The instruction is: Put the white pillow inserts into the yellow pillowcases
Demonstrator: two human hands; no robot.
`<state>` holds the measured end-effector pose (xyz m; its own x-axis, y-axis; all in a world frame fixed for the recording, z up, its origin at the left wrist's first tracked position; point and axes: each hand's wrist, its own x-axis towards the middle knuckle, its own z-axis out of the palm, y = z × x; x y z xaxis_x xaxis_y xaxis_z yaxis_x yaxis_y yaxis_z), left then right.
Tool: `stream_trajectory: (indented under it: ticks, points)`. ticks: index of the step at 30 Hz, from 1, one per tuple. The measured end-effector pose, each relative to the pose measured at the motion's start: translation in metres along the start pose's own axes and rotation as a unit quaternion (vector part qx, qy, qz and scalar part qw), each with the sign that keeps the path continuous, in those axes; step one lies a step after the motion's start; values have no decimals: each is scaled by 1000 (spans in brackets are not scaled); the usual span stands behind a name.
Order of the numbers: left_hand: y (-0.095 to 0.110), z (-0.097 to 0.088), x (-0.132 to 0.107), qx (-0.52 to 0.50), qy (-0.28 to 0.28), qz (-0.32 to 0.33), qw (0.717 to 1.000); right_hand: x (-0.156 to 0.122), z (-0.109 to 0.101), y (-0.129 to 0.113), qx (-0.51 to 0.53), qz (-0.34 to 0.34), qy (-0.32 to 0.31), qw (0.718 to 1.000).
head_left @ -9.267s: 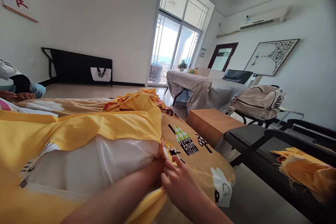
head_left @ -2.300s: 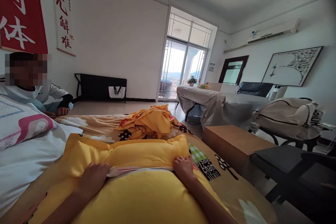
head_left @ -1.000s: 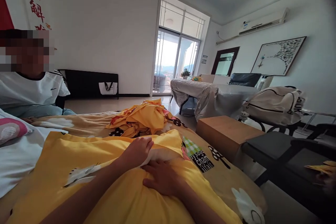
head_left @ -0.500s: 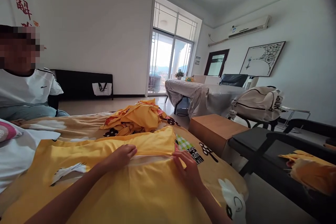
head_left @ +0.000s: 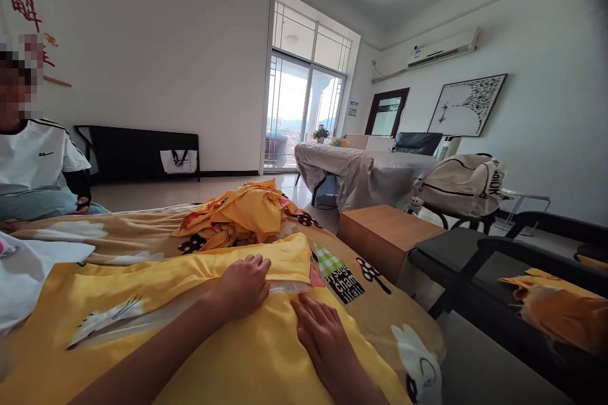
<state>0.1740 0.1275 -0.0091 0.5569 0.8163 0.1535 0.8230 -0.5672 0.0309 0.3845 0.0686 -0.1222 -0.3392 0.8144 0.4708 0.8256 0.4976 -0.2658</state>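
Observation:
A yellow fabric cover [head_left: 237, 354] with a printed white figure lies spread before me, and a long slit across it shows whitish material inside. My left hand [head_left: 244, 285] is closed on the upper edge of the slit, its fingers curled over the cloth. Lower and to the right, my right hand [head_left: 325, 338] holds the lower edge near the slit's right end, fingers together and partly hidden. A crumpled yellow and red cloth [head_left: 247, 212] lies just beyond. Under it all is a tan patterned blanket [head_left: 375, 316].
Another person [head_left: 33, 158] sits at the far left beside white bedding [head_left: 47, 266]. To the right stand a wooden box [head_left: 389, 228] and black chairs [head_left: 451, 253], one holding yellow cloth [head_left: 560, 310]. A plastic-covered table [head_left: 361, 168] and a backpack [head_left: 458, 183] are farther back.
My left hand has slid right along the slit's edge and curled tighter. My right hand has come lower and slightly left. The view has shifted a little, and the other person's arm has moved.

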Motion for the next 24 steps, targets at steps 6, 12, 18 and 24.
stream_trajectory:
  ticks: [6, 12, 18, 24]
  points:
    - [47, 19, 22, 10, 24, 153, 988, 0, -8, 3, 59, 2, 2, 998]
    - [50, 58, 15, -13, 3, 176, 984, 8, -12, 40, 213, 132, 84, 964]
    - [53, 56, 12, -29, -11, 136, 990, 47, -11, 63, 85, 147, 66, 983]
    - [55, 53, 12, -38, -53, 80, 995, 64, -9, 58, -29, 133, 13, 991]
